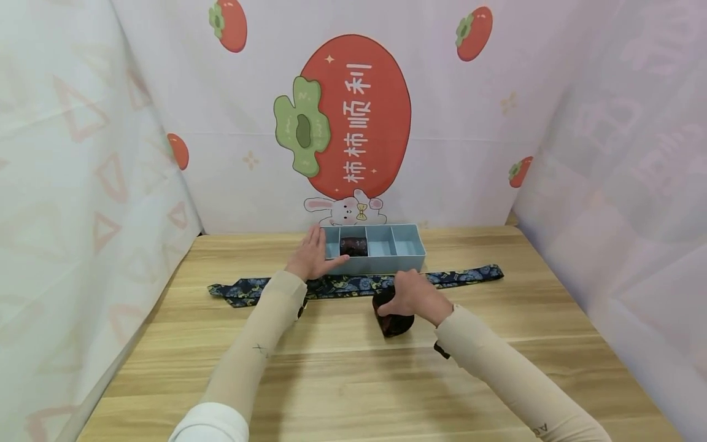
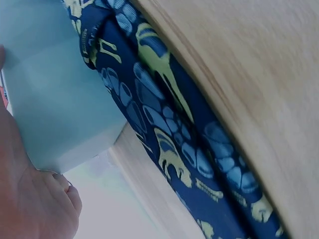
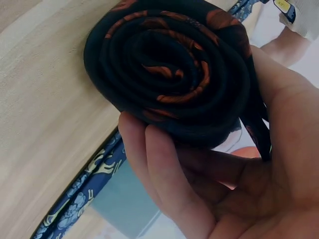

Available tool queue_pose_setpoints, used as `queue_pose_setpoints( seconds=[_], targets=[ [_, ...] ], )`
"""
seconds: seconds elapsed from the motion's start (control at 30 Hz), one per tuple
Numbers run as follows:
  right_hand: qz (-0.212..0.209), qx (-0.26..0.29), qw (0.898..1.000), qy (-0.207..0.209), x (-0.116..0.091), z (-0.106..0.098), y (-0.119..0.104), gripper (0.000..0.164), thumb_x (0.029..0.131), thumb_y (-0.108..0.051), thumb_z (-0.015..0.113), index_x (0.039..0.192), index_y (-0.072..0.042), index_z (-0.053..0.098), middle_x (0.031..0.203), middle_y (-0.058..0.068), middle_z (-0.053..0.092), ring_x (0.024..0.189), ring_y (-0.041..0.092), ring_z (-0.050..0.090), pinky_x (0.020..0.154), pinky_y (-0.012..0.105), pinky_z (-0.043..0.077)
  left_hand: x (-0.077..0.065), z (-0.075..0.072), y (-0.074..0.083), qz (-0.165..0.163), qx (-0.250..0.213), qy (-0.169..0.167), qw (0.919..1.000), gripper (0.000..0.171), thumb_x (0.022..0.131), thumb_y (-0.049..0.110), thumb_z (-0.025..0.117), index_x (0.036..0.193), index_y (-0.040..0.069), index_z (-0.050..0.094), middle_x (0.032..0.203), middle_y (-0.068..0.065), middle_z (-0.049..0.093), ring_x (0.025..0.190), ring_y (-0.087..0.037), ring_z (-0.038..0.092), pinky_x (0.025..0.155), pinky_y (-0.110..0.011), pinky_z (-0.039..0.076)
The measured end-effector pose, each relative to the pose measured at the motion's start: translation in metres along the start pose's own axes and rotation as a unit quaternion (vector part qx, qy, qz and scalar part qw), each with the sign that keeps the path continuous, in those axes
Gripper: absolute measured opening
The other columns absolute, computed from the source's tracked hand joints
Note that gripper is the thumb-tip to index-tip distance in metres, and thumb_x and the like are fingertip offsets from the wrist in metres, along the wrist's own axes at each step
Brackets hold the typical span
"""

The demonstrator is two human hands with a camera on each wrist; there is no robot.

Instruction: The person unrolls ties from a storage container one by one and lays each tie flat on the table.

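Note:
In the head view my right hand (image 1: 418, 296) grips a rolled-up dark necktie (image 1: 395, 325) just above or on the tabletop. The right wrist view shows the roll's spiral end (image 3: 164, 74) with orange patterning, fingers and thumb curled round it. My left hand (image 1: 313, 255) lies with extended fingers against the left end of a light blue box (image 1: 381, 265) with several compartments. Another dark rolled tie (image 1: 353, 245) sits in the second compartment from the left. The left wrist view shows that hand (image 2: 35, 209) touching the box's side (image 2: 65, 99).
A long navy necktie (image 1: 464, 277) with blue and yellow figures lies flat across the table (image 1: 342, 380), in front of the box. Printed white cloth (image 1: 453, 166) hangs behind the table and along both sides.

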State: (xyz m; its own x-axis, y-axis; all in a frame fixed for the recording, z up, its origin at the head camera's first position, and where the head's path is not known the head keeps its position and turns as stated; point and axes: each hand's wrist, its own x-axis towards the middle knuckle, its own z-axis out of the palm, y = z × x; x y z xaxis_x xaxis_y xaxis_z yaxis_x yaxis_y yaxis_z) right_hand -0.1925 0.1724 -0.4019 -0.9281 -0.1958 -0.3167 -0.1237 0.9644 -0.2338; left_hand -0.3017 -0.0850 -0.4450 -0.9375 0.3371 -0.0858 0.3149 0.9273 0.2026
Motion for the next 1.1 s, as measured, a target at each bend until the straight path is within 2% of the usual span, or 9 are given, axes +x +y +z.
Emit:
queue_pose_setpoints(
  seconds=[0.07, 0.2, 0.3, 0.43, 0.57, 0.7, 0.8, 0.9, 1.1],
  targets=[
    [-0.005, 0.010, 1.000, -0.010, -0.001, -0.002, 0.000, 0.057, 0.079, -0.061, 0.086, 0.073, -0.012, 0.058, 0.068, 0.003, 0.051, 0.058, 0.017, 0.054, 0.056, 0.032, 0.044, 0.001, 0.002, -0.004, 0.002, -0.013, -0.003, 0.9999, 0.112, 0.100, 0.077, 0.040, 0.166, -0.007, 0.005, 0.177, -0.025, 0.000, 0.166, -0.038, 0.000, 0.136, -0.050, 0.010],
    [-0.025, 0.027, 0.998, -0.052, -0.002, -0.010, 0.006, 0.065, 0.077, -0.066, 0.086, 0.060, -0.018, 0.045, 0.057, -0.004, 0.031, 0.050, 0.012, 0.030, 0.051, 0.030, 0.032, -0.002, 0.001, -0.009, 0.006, -0.053, -0.010, 0.9985, 0.111, 0.101, 0.075, 0.041, 0.166, -0.007, 0.002, 0.177, -0.025, -0.004, 0.166, -0.038, -0.003, 0.136, -0.052, 0.009],
    [-0.055, 0.043, 0.994, -0.086, -0.005, -0.018, 0.015, 0.070, 0.078, -0.061, 0.088, 0.053, -0.022, 0.035, 0.053, -0.008, 0.019, 0.050, 0.010, 0.014, 0.050, 0.029, 0.024, -0.012, -0.008, -0.010, 0.012, -0.078, -0.023, 0.9966, 0.110, 0.102, 0.073, 0.043, 0.167, -0.006, 0.001, 0.177, -0.023, -0.006, 0.166, -0.037, -0.004, 0.136, -0.053, 0.009],
    [-0.095, 0.086, 0.987, -0.098, -0.009, -0.024, 0.027, 0.066, 0.084, -0.046, 0.087, 0.051, -0.022, 0.036, 0.051, -0.009, 0.020, 0.050, 0.010, 0.011, 0.051, 0.027, 0.020, -0.034, -0.025, -0.009, 0.026, -0.075, -0.037, 0.9961, 0.107, 0.103, 0.072, 0.043, 0.167, -0.004, 0.005, 0.178, -0.022, -0.001, 0.167, -0.037, 0.002, 0.135, -0.053, 0.013],
    [-0.099, 0.122, 0.985, -0.074, -0.014, -0.023, 0.037, 0.052, 0.090, -0.041, 0.083, 0.054, -0.018, 0.053, 0.049, -0.008, 0.042, 0.048, 0.008, 0.027, 0.051, 0.025, 0.025, -0.061, -0.039, -0.006, 0.047, -0.046, -0.033, 0.9973, 0.097, 0.106, 0.066, 0.043, 0.167, -0.004, 0.015, 0.175, -0.024, 0.018, 0.163, -0.040, 0.020, 0.133, -0.054, 0.023],
    [-0.075, 0.144, 0.986, -0.048, -0.019, -0.019, 0.045, 0.043, 0.091, -0.044, 0.081, 0.064, -0.013, 0.067, 0.058, 0.000, 0.065, 0.053, 0.010, 0.047, 0.052, 0.026, 0.035, -0.085, -0.046, 0.002, 0.088, -0.041, 0.008, 0.9952, 0.077, 0.107, 0.049, 0.056, 0.159, -0.006, 0.039, 0.159, -0.027, 0.048, 0.147, -0.041, 0.050, 0.121, -0.056, 0.043],
    [-0.061, 0.173, 0.983, -0.033, -0.022, -0.016, 0.050, 0.038, 0.090, -0.043, 0.082, 0.085, -0.008, 0.068, 0.067, 0.005, 0.069, 0.058, 0.015, 0.058, 0.055, 0.028, 0.042, -0.096, -0.041, 0.012, 0.127, -0.089, 0.036, 0.9873, 0.053, 0.105, 0.033, 0.066, 0.142, -0.004, 0.057, 0.135, -0.023, 0.067, 0.123, -0.035, 0.067, 0.105, -0.051, 0.057],
    [-0.052, 0.196, 0.979, -0.027, -0.022, -0.012, 0.054, 0.039, 0.090, -0.043, 0.083, 0.096, -0.007, 0.071, 0.073, 0.010, 0.074, 0.067, 0.024, 0.069, 0.060, 0.029, 0.049, -0.104, -0.030, 0.025, 0.148, -0.164, 0.019, 0.9752, 0.036, 0.102, 0.021, 0.070, 0.130, -0.001, 0.064, 0.120, -0.017, 0.072, 0.106, -0.025, 0.072, 0.093, -0.040, 0.062],
    [-0.045, 0.215, 0.975, -0.034, -0.022, -0.006, 0.058, 0.040, 0.091, -0.048, 0.080, 0.080, -0.011, 0.077, 0.078, 0.014, 0.077, 0.078, 0.029, 0.075, 0.069, 0.032, 0.056, -0.111, 0.003, 0.049, 0.149, -0.280, -0.050, 0.9472, 0.034, 0.100, 0.012, 0.071, 0.130, -0.003, 0.065, 0.117, -0.015, 0.073, 0.101, -0.018, 0.071, 0.086, -0.028, 0.061]
  ],
)
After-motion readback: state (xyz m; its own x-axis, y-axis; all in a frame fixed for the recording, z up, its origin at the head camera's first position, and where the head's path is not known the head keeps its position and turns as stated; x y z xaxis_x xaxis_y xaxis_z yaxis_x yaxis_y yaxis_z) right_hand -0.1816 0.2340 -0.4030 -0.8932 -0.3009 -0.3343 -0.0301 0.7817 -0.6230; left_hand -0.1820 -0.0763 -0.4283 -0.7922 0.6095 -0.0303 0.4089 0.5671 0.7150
